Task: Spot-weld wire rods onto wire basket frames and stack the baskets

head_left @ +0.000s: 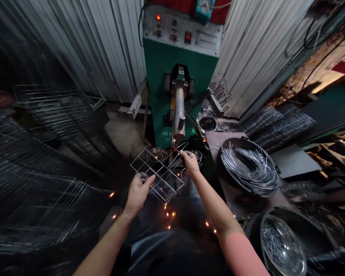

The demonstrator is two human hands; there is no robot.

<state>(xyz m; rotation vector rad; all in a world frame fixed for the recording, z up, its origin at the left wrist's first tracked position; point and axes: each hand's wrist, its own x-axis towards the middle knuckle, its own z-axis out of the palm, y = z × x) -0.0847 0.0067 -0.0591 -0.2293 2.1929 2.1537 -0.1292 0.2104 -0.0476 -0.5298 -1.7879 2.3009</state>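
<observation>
My left hand (139, 191) grips the near left part of a wire grid (157, 175), thumb on top. The grid lies tilted below the electrode arm (179, 113) of a green machine (156, 65). At the grid's far right corner, my right hand (189, 161) is pinched beside the electrode tip, on what looks like a thin curved wire (184, 146). Orange sparks (167, 214) fly below the grid and in front of my body. The exact contact point at the tip is partly hidden by my fingers.
Stacks of wire racks (66, 115) fill the left side. On the right, a round pan (222, 153) holds bent wires (253, 168), on a bench. Nearer, a metal bowl (293, 245) holds short metal pieces. A small bowl (157, 155) sits under the machine arm.
</observation>
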